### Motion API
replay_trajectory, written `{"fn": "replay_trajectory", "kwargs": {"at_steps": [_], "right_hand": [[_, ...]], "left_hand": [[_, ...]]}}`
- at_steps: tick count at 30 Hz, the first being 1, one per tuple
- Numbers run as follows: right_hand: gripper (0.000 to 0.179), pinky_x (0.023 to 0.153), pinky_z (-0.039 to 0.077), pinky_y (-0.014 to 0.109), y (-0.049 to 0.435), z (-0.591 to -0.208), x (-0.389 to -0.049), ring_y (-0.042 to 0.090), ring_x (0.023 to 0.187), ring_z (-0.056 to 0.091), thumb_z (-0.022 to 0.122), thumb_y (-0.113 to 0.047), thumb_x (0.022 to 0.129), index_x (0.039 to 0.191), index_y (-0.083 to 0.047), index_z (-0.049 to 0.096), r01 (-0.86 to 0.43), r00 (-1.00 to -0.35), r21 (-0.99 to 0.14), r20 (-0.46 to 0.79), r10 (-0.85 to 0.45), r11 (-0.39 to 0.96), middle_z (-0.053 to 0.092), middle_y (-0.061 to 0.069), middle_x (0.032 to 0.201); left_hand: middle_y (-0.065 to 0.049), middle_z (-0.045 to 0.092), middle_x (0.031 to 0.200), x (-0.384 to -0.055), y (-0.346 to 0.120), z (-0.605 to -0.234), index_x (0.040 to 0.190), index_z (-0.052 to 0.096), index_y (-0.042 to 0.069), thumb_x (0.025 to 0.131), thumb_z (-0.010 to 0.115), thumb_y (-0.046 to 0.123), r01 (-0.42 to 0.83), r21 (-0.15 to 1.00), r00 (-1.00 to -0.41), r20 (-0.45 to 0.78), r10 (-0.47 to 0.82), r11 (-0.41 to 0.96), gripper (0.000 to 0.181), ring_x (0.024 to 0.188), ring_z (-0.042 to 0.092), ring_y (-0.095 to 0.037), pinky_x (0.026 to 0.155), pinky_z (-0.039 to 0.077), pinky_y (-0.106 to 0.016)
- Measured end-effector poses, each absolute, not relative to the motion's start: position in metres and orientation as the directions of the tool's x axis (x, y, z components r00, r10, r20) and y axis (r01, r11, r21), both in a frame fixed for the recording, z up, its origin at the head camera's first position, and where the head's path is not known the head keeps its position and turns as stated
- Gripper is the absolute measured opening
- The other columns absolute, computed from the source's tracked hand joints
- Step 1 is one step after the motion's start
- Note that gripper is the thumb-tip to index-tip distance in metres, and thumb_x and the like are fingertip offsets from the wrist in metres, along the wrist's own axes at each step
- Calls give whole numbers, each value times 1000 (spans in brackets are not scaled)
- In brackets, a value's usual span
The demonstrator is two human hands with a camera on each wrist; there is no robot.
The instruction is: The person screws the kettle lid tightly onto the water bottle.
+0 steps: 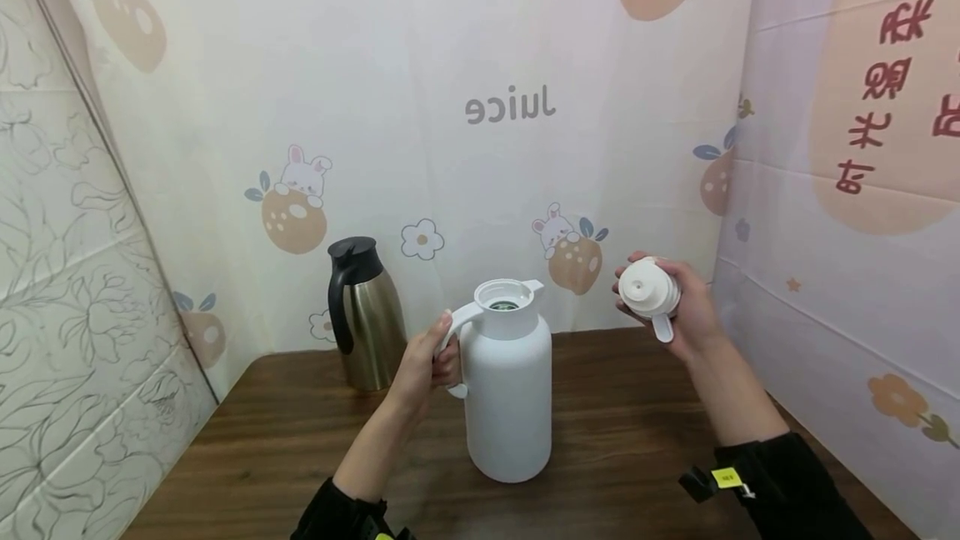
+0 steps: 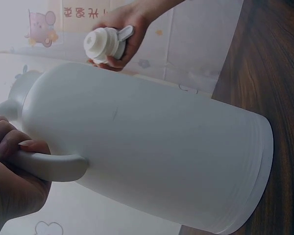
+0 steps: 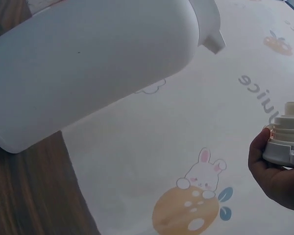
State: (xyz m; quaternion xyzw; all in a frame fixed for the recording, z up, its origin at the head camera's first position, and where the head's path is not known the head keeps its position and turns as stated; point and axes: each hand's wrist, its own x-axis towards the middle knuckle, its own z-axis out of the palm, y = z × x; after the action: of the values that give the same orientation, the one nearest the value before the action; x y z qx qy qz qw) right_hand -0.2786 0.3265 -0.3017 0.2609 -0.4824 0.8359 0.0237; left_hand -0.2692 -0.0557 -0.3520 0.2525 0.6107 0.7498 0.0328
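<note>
A white thermos jug (image 1: 507, 407) stands upright on the wooden table, its round mouth uncovered and its spout toward the right. My left hand (image 1: 423, 361) grips the jug's handle (image 2: 54, 167), fingers curled round it. Out to the right, above the table, my right hand (image 1: 693, 311) holds the white lid (image 1: 647, 288) by its side, the stepped underside facing the head camera and a small tab hanging down. In the right wrist view the same lid (image 3: 286, 139) shows its ringed plug, with the thumb against its edge.
Behind and left of the white jug stands a gold metal thermos jug (image 1: 375, 319) with a black lid and handle. The brown wooden table (image 1: 622, 432) meets a printed curtain (image 1: 420, 148) at its back edge, and another curtain (image 1: 847, 273) hangs along the right.
</note>
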Motion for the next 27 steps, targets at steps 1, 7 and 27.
{"fn": "replay_trajectory", "kwargs": {"at_steps": [1,7,27], "right_hand": [[41,81,63,42,324,-299,-278,27,97,77,27,-24,116,126,-3,61,-306,-863,-801,462,-206,-515,76,13,112],[38,75,61,35,304,-278,-275,19,93,75,29,-26,115,126,-8,61,-393,-845,-833,494,-205,-389,76,5,109],[24,69,52,36,240,-225,-274,25,90,62,49,-27,108,119,-15,66,-613,-785,-770,571,-239,176,67,11,109]], "left_hand": [[5,31,57,-269,-56,-352,69,36,11,113,41,45,259,932,-870,339,358,-253,57,49,29,-9,50,26,-24],[5,30,57,-268,-56,-352,69,36,10,114,41,44,266,930,-871,344,350,-254,57,49,29,-9,50,26,-24],[4,30,57,-269,-56,-353,69,36,9,112,43,49,279,933,-873,344,344,-225,59,49,29,-10,49,25,-24]]}}
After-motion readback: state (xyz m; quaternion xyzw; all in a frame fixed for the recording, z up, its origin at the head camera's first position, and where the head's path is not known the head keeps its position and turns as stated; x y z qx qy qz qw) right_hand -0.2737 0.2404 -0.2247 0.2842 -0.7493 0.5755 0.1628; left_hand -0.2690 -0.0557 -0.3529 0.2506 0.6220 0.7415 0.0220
